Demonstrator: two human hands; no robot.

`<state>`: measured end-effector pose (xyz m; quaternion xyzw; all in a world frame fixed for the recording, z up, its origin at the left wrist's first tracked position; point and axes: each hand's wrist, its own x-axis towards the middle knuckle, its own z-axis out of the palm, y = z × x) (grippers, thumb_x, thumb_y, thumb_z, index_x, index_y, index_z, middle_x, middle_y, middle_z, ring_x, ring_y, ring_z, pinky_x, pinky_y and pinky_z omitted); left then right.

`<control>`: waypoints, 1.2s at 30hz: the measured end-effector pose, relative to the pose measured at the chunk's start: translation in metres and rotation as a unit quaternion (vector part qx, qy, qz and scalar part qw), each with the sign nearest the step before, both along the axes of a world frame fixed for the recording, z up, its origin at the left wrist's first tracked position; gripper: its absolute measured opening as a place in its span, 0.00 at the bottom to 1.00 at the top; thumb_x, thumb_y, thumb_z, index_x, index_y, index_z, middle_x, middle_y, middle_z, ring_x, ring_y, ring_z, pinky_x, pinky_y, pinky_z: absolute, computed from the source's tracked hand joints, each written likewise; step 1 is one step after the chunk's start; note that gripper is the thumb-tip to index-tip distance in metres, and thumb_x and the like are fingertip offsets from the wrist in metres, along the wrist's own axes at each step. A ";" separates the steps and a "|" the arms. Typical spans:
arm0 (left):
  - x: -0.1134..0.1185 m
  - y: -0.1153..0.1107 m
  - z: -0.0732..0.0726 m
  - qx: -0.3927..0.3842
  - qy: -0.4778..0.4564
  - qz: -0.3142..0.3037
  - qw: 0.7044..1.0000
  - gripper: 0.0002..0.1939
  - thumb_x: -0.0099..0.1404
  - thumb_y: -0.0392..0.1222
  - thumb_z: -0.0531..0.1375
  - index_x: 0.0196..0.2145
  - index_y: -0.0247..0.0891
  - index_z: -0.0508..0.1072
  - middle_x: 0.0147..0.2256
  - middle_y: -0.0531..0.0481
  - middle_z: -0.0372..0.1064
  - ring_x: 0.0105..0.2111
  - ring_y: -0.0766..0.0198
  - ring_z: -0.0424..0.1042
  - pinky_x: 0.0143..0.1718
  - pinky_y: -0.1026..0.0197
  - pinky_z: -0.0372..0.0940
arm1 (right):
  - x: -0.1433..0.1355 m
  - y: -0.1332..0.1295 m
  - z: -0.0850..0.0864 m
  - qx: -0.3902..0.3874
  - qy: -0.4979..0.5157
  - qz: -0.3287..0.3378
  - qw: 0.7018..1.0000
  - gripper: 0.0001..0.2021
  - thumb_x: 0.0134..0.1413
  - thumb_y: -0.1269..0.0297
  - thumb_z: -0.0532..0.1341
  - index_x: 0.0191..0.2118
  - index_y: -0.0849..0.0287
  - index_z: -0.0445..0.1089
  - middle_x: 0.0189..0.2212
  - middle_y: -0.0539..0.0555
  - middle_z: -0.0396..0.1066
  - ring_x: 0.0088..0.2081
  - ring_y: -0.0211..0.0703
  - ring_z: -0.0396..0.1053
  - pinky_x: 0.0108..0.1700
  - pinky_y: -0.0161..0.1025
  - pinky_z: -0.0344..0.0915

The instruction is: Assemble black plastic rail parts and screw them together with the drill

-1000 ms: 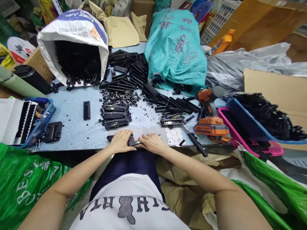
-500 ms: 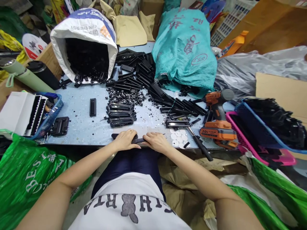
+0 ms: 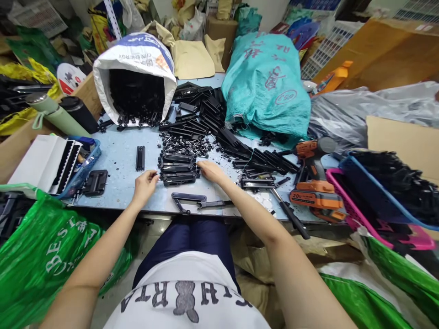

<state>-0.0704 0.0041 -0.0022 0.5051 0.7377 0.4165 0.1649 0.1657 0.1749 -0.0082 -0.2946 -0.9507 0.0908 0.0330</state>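
Observation:
A stack of black plastic strips lies on the blue table between my hands. At its left end is my left hand, thumb and fingertips pinched together; what they hold, if anything, is too small to make out. My right hand reaches over to the right end of the stack, its fingers closed and touching the strip ends, with the fingertips partly hidden. Nearer to me, at the table edge, a black hinged bracket lies bent into an angle. A dark slim bar with a forked end rests beside it, under my right forearm.
Loose screws lie behind the stack. A white sack of black parts and a teal sack stand at the back. An orange cordless drill and a black-handled hammer-like tool are right. A blue basket sits left.
Both hands have let go of the black piece at the table edge and moved forward, apart, to the two ends of the stack. The bracket and bar now lie uncovered. The view has shifted slightly.

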 end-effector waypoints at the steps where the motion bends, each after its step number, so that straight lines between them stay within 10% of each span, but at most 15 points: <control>1: 0.010 -0.010 -0.001 0.022 -0.080 -0.005 0.997 0.16 0.60 0.46 0.56 0.40 0.32 0.70 0.33 0.45 0.72 0.32 0.61 0.73 0.37 0.58 0.68 | 0.004 -0.001 -0.002 -0.004 0.004 -0.012 1.000 0.19 0.53 0.77 0.51 0.51 0.63 0.63 0.42 0.58 0.67 0.43 0.43 0.63 0.45 0.37 0.58; 6: 0.051 -0.037 -0.011 0.048 -0.162 -0.020 0.985 0.16 0.59 0.49 0.57 0.39 0.34 0.73 0.34 0.45 0.74 0.33 0.61 0.73 0.40 0.57 0.68 | 0.039 -0.027 -0.004 -0.068 0.072 -0.107 0.989 0.15 0.50 0.74 0.54 0.45 0.63 0.66 0.41 0.58 0.68 0.35 0.39 0.67 0.42 0.36 0.62; 16: 0.059 -0.043 -0.017 0.054 0.201 -0.113 0.972 0.12 0.66 0.42 0.51 0.39 0.39 0.74 0.42 0.43 0.73 0.47 0.55 0.69 0.48 0.50 0.61 | 0.059 -0.106 -0.003 -0.106 0.316 -0.062 0.941 0.11 0.58 0.58 0.55 0.40 0.59 0.67 0.35 0.56 0.71 0.35 0.41 0.71 0.39 0.39 0.69; 22: 0.062 -0.051 -0.014 0.018 0.316 -0.107 0.943 0.14 0.66 0.43 0.51 0.47 0.42 0.71 0.56 0.40 0.59 0.58 0.49 0.56 0.53 0.41 0.51 | 0.061 -0.115 -0.007 -0.024 0.257 -0.032 0.966 0.12 0.62 0.62 0.50 0.43 0.57 0.69 0.42 0.58 0.72 0.44 0.42 0.70 0.48 0.42 0.67; 30: 0.089 -0.020 -0.002 -0.010 0.322 -0.378 0.868 0.24 0.65 0.48 0.51 0.56 0.33 0.60 0.51 0.38 0.63 0.52 0.52 0.61 0.52 0.48 0.54 | 0.080 -0.119 -0.024 0.006 0.229 0.044 0.972 0.18 0.59 0.59 0.55 0.54 0.56 0.63 0.49 0.59 0.68 0.48 0.43 0.67 0.50 0.45 0.65; 36: 0.116 -0.008 -0.004 -0.084 0.295 -0.321 0.896 0.26 0.58 0.54 0.59 0.48 0.34 0.64 0.41 0.41 0.66 0.44 0.51 0.63 0.44 0.50 0.57 | 0.084 -0.121 -0.037 -0.009 0.191 0.009 0.982 0.22 0.57 0.53 0.56 0.55 0.58 0.63 0.42 0.59 0.71 0.41 0.45 0.68 0.42 0.43 0.65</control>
